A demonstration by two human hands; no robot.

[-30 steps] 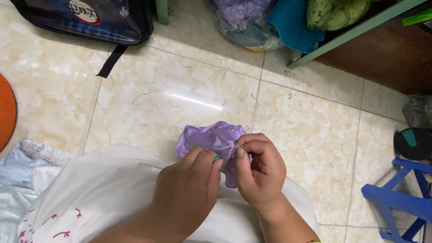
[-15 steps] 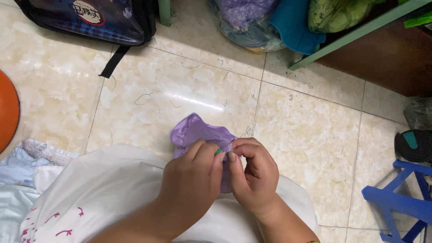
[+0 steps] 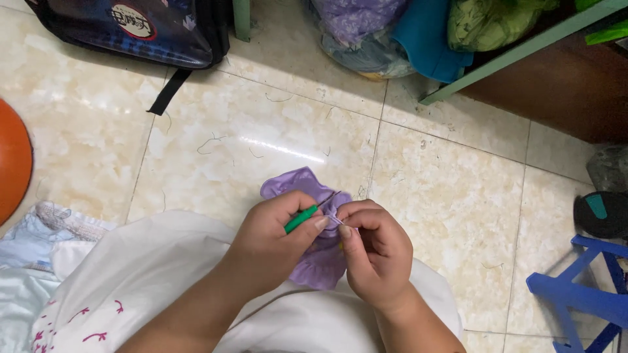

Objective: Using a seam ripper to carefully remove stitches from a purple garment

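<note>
Head view, left hand (image 3: 271, 238) gripping green-handled tool (image 3: 302, 219), right hand (image 3: 373, 252) pinching purple cloth (image 3: 314, 261) between both.

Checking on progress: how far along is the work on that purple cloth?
Done: nothing finished shows. In hand: left hand holds a green-handled tool, its tip at the purple fabric; right hand pinches the fabric there. Left: cannot tell; most of the cloth is hidden.

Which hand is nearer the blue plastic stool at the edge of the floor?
Right. The right hand pinches the purple cloth on the side toward the blue stool; the left hand, holding the green-handled tool, sits farther away.
</note>
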